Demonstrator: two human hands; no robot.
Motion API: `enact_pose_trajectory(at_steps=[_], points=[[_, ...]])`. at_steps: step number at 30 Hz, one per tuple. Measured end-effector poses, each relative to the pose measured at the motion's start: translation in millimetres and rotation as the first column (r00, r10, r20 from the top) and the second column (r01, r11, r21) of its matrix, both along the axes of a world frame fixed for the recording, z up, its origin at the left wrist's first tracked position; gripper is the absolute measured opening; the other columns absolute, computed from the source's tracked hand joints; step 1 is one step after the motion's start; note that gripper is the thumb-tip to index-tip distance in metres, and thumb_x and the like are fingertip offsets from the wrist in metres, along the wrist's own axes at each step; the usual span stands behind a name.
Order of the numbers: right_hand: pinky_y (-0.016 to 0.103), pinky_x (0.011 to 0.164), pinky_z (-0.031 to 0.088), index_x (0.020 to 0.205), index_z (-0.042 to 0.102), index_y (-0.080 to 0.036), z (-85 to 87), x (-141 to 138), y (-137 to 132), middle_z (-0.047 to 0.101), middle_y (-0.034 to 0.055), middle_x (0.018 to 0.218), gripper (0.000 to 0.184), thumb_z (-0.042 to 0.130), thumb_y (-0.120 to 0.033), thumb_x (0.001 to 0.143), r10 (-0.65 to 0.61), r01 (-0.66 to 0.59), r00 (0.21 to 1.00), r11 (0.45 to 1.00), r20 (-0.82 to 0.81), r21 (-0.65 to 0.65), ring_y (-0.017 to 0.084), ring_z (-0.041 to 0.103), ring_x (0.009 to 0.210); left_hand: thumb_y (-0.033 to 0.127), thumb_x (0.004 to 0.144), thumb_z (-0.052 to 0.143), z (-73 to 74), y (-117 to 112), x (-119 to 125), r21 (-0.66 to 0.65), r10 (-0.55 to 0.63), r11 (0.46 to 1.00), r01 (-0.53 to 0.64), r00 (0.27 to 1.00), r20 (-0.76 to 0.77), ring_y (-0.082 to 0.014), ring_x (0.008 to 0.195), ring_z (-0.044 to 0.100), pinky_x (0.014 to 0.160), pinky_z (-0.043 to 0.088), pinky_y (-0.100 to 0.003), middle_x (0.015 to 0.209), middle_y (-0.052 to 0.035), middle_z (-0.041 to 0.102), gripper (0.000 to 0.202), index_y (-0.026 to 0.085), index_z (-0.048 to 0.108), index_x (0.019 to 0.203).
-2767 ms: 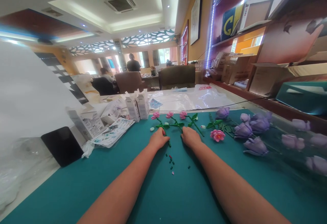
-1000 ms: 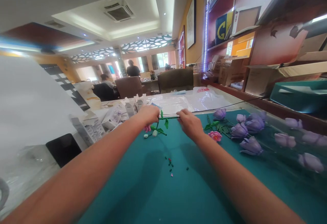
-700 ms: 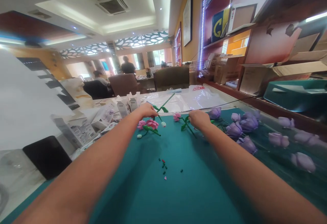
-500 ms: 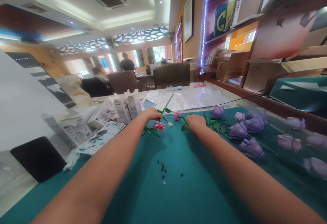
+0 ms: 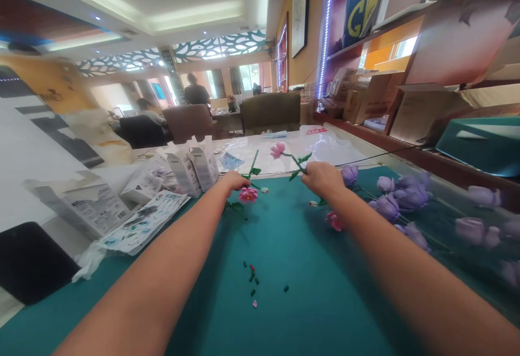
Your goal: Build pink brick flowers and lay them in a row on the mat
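My left hand [image 5: 234,180] is closed on the green stem of a toy flower with a dark-pink bloom [image 5: 248,195], green leaves and a small white bud [image 5: 264,190]. The bloom hangs just below my fingers, close over the teal mat [image 5: 264,237]. To the right, my right hand [image 5: 324,179] grips the stem of another toy flower. Its light-pink bloom [image 5: 278,150] points up and to the left, with green leaves [image 5: 304,157] along the stem. Under my right wrist show a second pink bloom [image 5: 335,221] and a white bud [image 5: 313,204], partly hidden.
Several small dark-green pieces [image 5: 252,277] and a pink piece [image 5: 254,304] lie mid-mat. Purple flowers [image 5: 385,206] lie on the right. White boxes [image 5: 183,170], a printed sheet [image 5: 144,220] and a black tablet-like object [image 5: 36,261] are on the left. Boxes fill the right-hand shelf [image 5: 365,120].
My right hand has lifted its flower, so the light-pink bloom stands higher and the lower pink bloom now shows. My left hand keeps its hold. The view has shifted slightly.
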State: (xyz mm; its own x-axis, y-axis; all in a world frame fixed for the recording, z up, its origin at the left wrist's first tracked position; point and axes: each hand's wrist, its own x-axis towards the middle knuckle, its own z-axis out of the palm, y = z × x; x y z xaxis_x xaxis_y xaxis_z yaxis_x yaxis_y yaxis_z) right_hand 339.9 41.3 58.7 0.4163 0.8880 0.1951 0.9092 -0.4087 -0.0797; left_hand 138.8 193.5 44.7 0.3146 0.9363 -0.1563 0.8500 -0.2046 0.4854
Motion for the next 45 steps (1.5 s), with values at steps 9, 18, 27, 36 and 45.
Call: enact_pose_trajectory(at_steps=[9, 18, 27, 36, 45], points=[[0.027, 0.063, 0.039, 0.098, 0.062, -0.017, 15.5, 15, 1, 0.065, 0.0112, 0.096, 0.027, 0.038, -0.022, 0.090, 0.304, -0.342, 0.884, 0.939, 0.357, 0.047, 0.022, 0.061, 0.084, 0.031, 0.061, 0.065, -3.1, -18, 21, -0.017, -0.159, 0.987, 0.159, 0.966, -0.206, -0.0127, 0.055, 0.047, 0.053, 0.038, -0.024, 0.056, -0.0007, 0.055, 0.018, 0.017, 0.057, 0.052], [0.024, 0.061, 0.038, 0.093, 0.061, -0.016, -14.0, 8, 15, 0.065, 0.0101, 0.088, 0.018, 0.048, -0.007, 0.084, 0.619, -0.532, 0.707, 0.784, 0.341, -0.321, 0.020, 0.062, 0.082, 0.033, 0.065, 0.061, -5.7, -14, 20, -0.023, -0.230, 0.971, 0.238, 0.906, -0.355, -0.0153, 0.065, 0.054, 0.056, 0.039, -0.022, 0.065, -0.0030, 0.063, 0.019, 0.016, 0.063, 0.058], [0.025, 0.063, 0.040, 0.092, 0.066, -0.015, -26.3, 7, 43, 0.067, 0.0129, 0.091, 0.023, 0.049, -0.006, 0.079, 0.617, -0.507, 0.739, 0.774, 0.271, -0.380, 0.022, 0.063, 0.083, 0.037, 0.066, 0.061, -14.1, -5, 21, -0.061, -0.267, 0.962, 0.265, 0.881, -0.392, -0.0142, 0.063, 0.054, 0.054, 0.040, -0.022, 0.077, -0.0044, 0.067, 0.022, 0.015, 0.065, 0.066], [0.023, 0.064, 0.041, 0.098, 0.065, -0.022, -31.5, 15, 53, 0.067, 0.0076, 0.100, 0.034, 0.049, -0.004, 0.074, 0.545, -0.470, 0.817, 0.817, 0.186, -0.334, 0.019, 0.063, 0.087, 0.036, 0.066, 0.063, -19.6, -2, 22, -0.066, -0.280, 0.959, 0.277, 0.872, -0.401, -0.0155, 0.063, 0.056, 0.055, 0.042, -0.023, 0.071, -0.0050, 0.066, 0.020, 0.016, 0.064, 0.065], [0.026, 0.069, 0.044, 0.108, 0.064, -0.024, -36.0, 17, 57, 0.066, 0.0074, 0.110, 0.045, 0.048, -0.002, 0.072, 0.485, -0.439, 0.867, 0.850, 0.109, -0.289, 0.021, 0.062, 0.094, 0.043, 0.062, 0.065, -16.5, -6, 22, -0.033, -0.302, 0.946, 0.323, 0.839, -0.453, -0.0183, 0.067, 0.058, 0.058, 0.044, -0.023, 0.070, -0.0053, 0.067, 0.026, 0.018, 0.067, 0.066]])
